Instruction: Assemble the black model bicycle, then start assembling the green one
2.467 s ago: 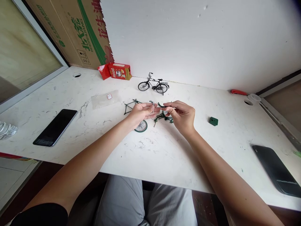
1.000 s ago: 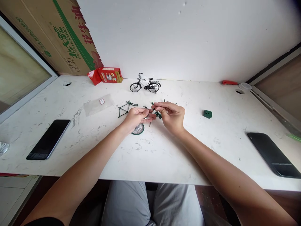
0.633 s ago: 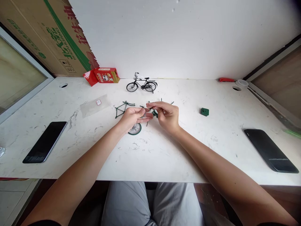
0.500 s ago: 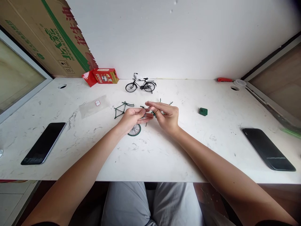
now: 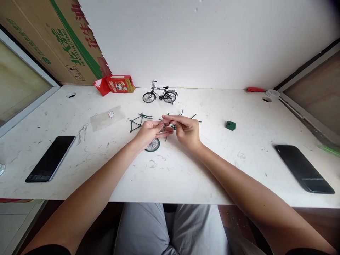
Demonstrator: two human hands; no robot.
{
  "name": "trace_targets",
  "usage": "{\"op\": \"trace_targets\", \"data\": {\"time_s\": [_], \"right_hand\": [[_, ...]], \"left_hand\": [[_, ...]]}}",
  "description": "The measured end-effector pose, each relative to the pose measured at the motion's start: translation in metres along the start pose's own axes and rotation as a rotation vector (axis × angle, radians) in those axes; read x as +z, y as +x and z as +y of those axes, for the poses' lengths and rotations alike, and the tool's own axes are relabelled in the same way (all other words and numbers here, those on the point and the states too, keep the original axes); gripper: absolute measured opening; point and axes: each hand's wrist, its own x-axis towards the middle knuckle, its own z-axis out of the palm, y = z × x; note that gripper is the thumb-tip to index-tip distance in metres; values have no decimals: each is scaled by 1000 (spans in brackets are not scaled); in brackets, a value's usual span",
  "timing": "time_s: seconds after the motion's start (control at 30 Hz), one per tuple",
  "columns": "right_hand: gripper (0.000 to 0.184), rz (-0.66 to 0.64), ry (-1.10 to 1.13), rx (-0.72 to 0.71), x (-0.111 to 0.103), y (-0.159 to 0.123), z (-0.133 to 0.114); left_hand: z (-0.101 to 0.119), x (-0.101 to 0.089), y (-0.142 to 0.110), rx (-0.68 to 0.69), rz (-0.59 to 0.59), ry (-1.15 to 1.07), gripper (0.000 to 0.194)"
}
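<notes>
My left hand [image 5: 148, 131] and my right hand [image 5: 186, 130] meet fingertip to fingertip over the white table [image 5: 170, 166]. Both are closed in a pinch on a small silver and green model bicycle part [image 5: 164, 126] between them. A green bicycle frame [image 5: 138, 122] lies just left of my left hand. Under that hand's wrist lies a small green-rimmed spoked wheel [image 5: 153, 145]. More thin green parts [image 5: 191, 117] show behind my right hand. A finished black model bicycle [image 5: 159, 95] stands farther back near the wall.
A black phone [image 5: 50, 158] lies at the left and another black phone [image 5: 304, 168] at the right. A clear plastic bag [image 5: 106, 117], a red carton [image 5: 119, 83], a small green block [image 5: 231, 125] and a red object [image 5: 254, 89] lie about. A cardboard box [image 5: 53, 39] leans at the back left.
The camera view has swung slightly, so the table now looks level. My hands have drawn closer together over the small part. The parts on the table have stayed put.
</notes>
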Motion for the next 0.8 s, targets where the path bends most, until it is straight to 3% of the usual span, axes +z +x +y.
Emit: {"op": "trace_targets", "data": {"time_s": [0.23,0.53,0.8], "right_hand": [[40,-66,-55,-78,-4,3,3],[34,-65,-38,-13,-1,0,3],[52,-121,-53,-95,-3,0,6]], "left_hand": [[3,2,1,12,33,-35,23],[1,2,1,10,22,12,27],[7,2,-2,26,41,45,20]]}}
